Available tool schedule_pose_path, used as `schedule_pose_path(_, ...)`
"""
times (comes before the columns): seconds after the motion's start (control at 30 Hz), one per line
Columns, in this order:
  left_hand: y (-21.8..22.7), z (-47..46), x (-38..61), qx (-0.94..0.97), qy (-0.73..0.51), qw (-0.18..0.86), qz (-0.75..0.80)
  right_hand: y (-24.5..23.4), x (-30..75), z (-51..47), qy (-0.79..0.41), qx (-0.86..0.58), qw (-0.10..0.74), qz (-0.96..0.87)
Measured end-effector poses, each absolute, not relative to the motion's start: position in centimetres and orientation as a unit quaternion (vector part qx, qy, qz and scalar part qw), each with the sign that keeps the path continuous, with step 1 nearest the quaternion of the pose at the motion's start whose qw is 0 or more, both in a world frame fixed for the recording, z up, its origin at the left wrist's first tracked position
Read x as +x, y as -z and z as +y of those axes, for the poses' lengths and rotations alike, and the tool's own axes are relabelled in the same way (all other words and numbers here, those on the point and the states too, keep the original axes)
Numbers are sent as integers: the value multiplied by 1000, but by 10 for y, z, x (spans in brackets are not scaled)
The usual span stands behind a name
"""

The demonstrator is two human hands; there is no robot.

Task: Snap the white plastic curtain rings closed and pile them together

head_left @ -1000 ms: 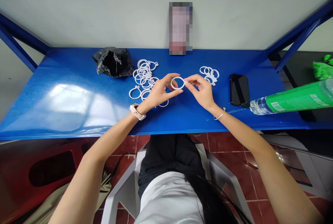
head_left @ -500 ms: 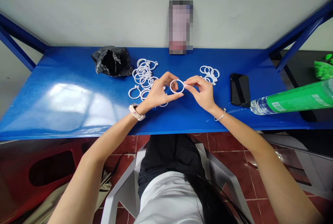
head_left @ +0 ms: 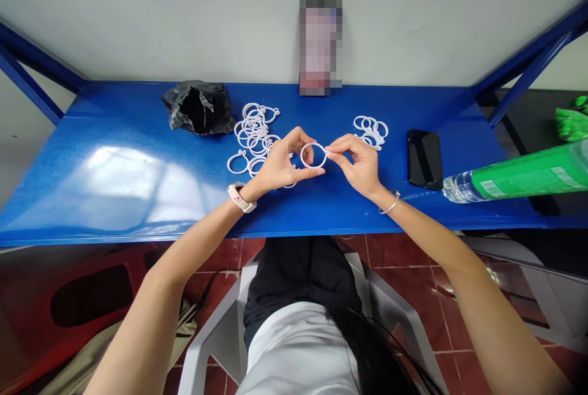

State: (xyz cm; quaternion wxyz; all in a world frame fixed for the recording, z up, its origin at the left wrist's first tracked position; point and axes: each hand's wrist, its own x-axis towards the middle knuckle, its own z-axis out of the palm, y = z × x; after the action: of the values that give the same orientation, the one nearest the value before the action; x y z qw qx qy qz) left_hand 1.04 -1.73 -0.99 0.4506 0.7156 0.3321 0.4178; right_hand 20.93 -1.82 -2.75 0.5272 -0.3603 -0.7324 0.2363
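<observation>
Between my two hands, above the blue table (head_left: pixel 321 208), is a white plastic curtain ring (head_left: pixel 314 167) with a small eyelet on its right side. My left hand (head_left: pixel 281 161) is curled around the ring's left part, thumb below and fingers above. The thumb and fingertips of my right hand (head_left: pixel 361 165) pinch the eyelet end. A heap of similar white rings (head_left: pixel 252 131) lies just beyond and left of my left hand, which partly hides it. A smaller group of white rings (head_left: pixel 371 136) rests beyond my right hand.
An opened black plastic bag (head_left: pixel 177 110) sits at the back left. A pixelated upright object (head_left: pixel 316 46) leans on the wall. Toward the right lie a black phone (head_left: pixel 424 159) and a bottle with a green label (head_left: pixel 528 171), near the table's edge.
The ring and both hands have barely shifted, with the ring a few pixels lower. The grip of each hand looks the same.
</observation>
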Motion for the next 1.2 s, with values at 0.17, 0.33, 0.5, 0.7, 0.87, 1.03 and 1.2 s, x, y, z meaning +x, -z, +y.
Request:
schedule_pose_path(0.17,13,-16,10,725,-422,433,330,28,209,-18,-247,-354,525,-733)
schedule_pose_path(0.33,17,-14,9,724,-433,425,329,30,208,-18,-282,-363,508,-729)
schedule_pose_path(0.5,16,-14,10,724,-434,421,332,30,208,-18,-280,-357,501,-737)
schedule_pose_path(0.7,14,-15,9,727,-424,421,338,30,208,-19,-283,-349,504,-738)
schedule_pose_path(0.87,14,-15,9,737,-424,409,332,31,209,-19,-292,-358,505,-730)
schedule_pose_path(1.03,16,-13,10,742,-423,403,328,31,208,-19,-282,-360,521,-721)
schedule_pose_path(1.2,20,-12,10,746,-429,392,324,30,208,-18,-274,-380,524,-711)
